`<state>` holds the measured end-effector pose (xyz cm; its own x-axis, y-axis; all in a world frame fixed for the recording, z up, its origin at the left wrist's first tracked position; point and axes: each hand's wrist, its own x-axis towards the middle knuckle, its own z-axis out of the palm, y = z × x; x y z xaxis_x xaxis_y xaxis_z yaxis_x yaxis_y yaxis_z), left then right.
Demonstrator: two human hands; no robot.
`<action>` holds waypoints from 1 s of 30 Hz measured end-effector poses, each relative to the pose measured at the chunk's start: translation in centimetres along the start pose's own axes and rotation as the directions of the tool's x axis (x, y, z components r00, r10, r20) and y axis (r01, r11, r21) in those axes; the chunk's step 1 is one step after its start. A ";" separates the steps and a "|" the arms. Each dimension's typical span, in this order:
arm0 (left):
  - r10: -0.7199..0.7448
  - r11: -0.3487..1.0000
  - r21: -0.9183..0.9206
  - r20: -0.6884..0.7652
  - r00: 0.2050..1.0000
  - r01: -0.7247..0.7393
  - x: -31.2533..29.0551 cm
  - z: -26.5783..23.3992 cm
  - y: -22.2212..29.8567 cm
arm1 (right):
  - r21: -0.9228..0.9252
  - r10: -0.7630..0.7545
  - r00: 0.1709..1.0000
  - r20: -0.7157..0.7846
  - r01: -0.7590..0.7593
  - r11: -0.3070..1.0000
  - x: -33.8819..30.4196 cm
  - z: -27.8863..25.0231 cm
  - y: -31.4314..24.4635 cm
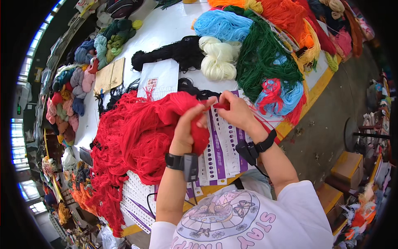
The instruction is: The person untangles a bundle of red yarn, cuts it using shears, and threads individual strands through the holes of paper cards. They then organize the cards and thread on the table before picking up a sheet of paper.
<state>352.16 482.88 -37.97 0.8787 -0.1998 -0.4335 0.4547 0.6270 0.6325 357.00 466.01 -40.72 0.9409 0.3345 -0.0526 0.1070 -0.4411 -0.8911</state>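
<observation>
Red yarn lies in a loose heap on the white table, its right end gathered in the left hand; the right hand pinches red strands just beside it. Punched cards lie beneath the hands. Beyond the table's right edge sit cardboard boxes, contents indiscernible.

left hand against red yarn heap; right hand pinches red strand above punched strips; white worktop beneath.
</observation>
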 end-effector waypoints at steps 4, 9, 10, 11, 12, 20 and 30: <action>0.043 0.526 0.849 0.027 0.999 -0.046 -0.8 -0.1 -0.6 | 0.134 -0.139 0.990 -0.001 0.138 0.981 -0.3 0.0 -0.1; 0.124 0.098 0.944 0.303 0.945 -0.316 1.0 -1.2 -0.3 | -0.038 -0.255 0.955 0.153 0.263 0.964 1.1 -0.2 0.8; 0.067 0.118 0.955 0.264 0.962 -0.271 1.3 -1.3 -0.2 | -0.037 -0.254 0.955 0.153 0.262 0.964 1.4 -0.4 0.7; 0.066 0.117 0.956 0.264 0.962 -0.270 1.6 -1.3 0.0 | 0.026 -0.218 0.949 0.228 0.218 0.976 1.7 -0.5 0.6; 0.055 0.128 0.951 0.277 0.959 -0.282 2.1 -1.2 0.1 | 0.081 -0.182 0.936 0.301 0.165 0.983 2.0 -1.0 0.5; 0.187 0.964 0.226 -0.207 0.960 -0.139 -0.6 -0.6 4.0 | 0.129 0.150 0.779 0.609 -0.283 0.950 4.0 -3.9 -1.0; 0.784 0.586 0.810 -0.568 0.250 0.000 -6.4 -6.1 12.6 | 0.099 0.130 0.842 0.523 -0.212 0.972 3.7 -2.8 -0.1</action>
<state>351.36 496.65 -31.06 0.4940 0.8692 0.0231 0.3843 -0.2421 0.8909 361.35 464.95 -39.51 0.6381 0.6602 -0.3962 -0.1270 -0.4173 -0.8999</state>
